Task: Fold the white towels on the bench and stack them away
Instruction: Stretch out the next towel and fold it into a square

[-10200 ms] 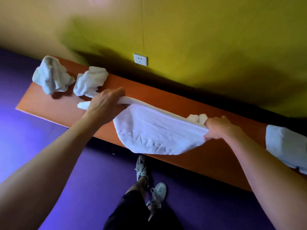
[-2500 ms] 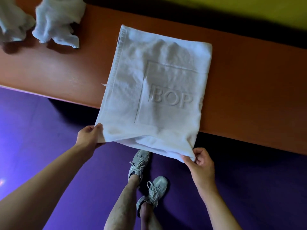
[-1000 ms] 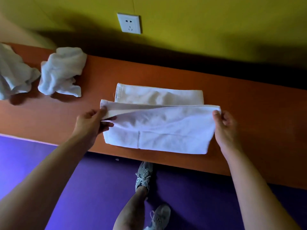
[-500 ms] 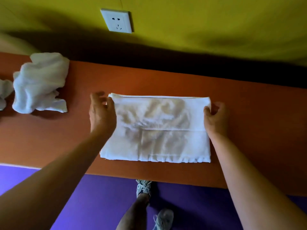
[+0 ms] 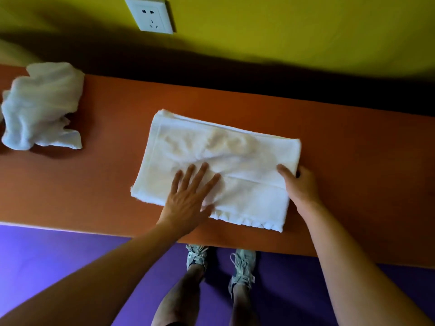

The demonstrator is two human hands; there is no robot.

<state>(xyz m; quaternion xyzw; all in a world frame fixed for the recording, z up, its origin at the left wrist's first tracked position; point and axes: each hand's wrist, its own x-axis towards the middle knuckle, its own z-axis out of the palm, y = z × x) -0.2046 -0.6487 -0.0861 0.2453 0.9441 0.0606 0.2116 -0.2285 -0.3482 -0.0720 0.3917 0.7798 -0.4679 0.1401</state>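
Observation:
A white towel (image 5: 219, 158), folded into a flat rectangle, lies in the middle of the orange bench (image 5: 353, 165). My left hand (image 5: 188, 196) lies flat on its near half, fingers straight and spread, pressing the cloth down. My right hand (image 5: 299, 184) grips the towel's right edge, thumb on top and fingers round the side. A crumpled white towel (image 5: 42, 104) sits on the bench at the far left, apart from both hands.
The bench runs left to right along a yellow wall with a white socket (image 5: 150, 15). Its near edge borders a purple floor where my two shoes (image 5: 221, 262) stand. Bare bench lies on either side of the folded towel.
My left hand left the towel's left edge and now lies flat on the near middle of it. My right hand stays at the right edge. The towel lies slightly turned.

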